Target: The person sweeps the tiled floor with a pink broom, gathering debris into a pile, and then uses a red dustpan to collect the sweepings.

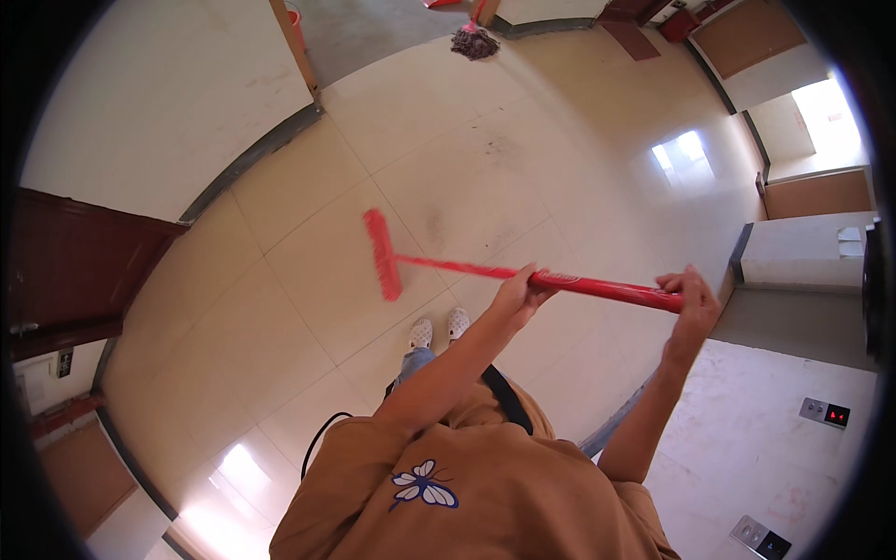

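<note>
A red long-handled floor brush slants across the view, its wide, bristled head at the left, over the tiled floor. Around the middle of its handle my left hand is closed. My right hand grips the far end of the handle, at the right. The brush head is slightly blurred; whether it touches the floor, I cannot tell. Dark smudges mark the tiles beyond the handle.
A string mop stands by a doorway at the top, with a red bucket inside. A dark red door is at the left. The right wall carries elevator call panels. My feet in white clogs are below the brush.
</note>
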Demonstrator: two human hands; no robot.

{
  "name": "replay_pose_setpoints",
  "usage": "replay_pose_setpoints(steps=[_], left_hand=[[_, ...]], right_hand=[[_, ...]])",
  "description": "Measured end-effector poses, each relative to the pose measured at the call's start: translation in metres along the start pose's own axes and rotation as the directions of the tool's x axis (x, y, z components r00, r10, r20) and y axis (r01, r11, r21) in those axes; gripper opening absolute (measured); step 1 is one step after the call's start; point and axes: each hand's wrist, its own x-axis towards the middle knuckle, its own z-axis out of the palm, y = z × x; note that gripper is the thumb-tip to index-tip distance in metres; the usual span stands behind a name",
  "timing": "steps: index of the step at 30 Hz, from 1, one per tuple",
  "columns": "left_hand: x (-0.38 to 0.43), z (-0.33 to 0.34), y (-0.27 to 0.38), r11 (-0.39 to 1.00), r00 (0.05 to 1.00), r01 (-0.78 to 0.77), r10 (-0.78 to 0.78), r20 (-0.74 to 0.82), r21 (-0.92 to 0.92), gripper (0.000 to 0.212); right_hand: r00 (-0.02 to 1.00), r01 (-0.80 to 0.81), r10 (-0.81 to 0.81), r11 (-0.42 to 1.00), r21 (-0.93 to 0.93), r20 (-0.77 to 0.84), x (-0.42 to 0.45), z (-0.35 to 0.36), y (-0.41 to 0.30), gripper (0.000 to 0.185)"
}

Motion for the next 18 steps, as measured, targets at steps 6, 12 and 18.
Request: replay_pose_setpoints(steps=[6, 12, 18], left_hand=[[0.0, -0.081, -0.003, 0.998, 0.96, 0.047, -0.054, -0.273, -0.035, 0.008], [0.017, -0.071, -0.027, 0.991, 0.99, 0.134, -0.135, 0.027, 0.031, 0.01], [0.051, -0.029, -0.021, 0.985, 0.954, 0.174, -0.171, 0.245, 0.009, 0.011]], right_hand=[[0.889, -0.457, 0.38, 0.769, 0.446, 0.255, -0.033, 0.03, 0.066, 0.035], [0.946, -0.315, 0.32, 0.884, 0.347, 0.043, -0.026, 0.02, 0.044, 0.038], [0.99, -0.097, 0.123, 0.949, 0.299, -0.067, -0.016, 0.031, -0.003, 0.046]])
